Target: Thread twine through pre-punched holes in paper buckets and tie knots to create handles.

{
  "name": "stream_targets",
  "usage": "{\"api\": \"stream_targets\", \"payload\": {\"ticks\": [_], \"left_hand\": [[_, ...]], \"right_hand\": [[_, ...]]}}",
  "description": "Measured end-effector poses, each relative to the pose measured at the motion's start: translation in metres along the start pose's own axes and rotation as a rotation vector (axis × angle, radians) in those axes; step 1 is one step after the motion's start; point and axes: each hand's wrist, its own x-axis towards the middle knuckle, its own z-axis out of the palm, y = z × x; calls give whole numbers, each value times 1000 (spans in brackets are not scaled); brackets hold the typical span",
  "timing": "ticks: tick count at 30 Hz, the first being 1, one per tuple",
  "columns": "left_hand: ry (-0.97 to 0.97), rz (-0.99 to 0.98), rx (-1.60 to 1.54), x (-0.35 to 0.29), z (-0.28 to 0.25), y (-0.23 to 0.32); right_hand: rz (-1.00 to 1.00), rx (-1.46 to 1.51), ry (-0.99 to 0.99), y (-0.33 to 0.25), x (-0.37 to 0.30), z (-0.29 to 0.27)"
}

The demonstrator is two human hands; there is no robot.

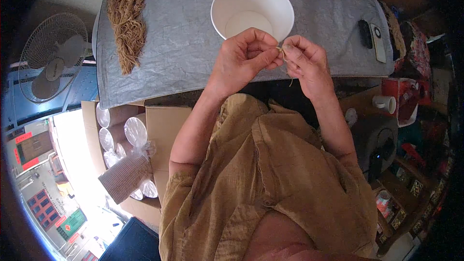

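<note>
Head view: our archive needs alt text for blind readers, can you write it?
Two bare hands, left hand and right hand, pinch a short strand of tan twine between their fingertips, just in front of an empty white paper cup on a grey-covered table. A bundle of tan fibre strands lies at the table's left.

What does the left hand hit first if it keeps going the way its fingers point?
Probably the right hand: the left hand points rightward at it, both pinching a thin twine strand between fingertips. The white paper cup lies beyond, off that line; depth is unclear.
</note>
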Motion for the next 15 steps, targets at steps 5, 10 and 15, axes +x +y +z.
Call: {"api": "stream_targets", "payload": {"ticks": [5, 10, 15], "left_hand": [[33, 6, 10, -3, 7, 5], [35, 20, 48, -1, 4, 0], [44, 18, 53, -2, 4, -2]], "right_hand": [[-26, -144, 32, -3, 0, 2], [-38, -151, 25, -3, -1, 2], [-54, -133, 39, -3, -2, 4]]}}
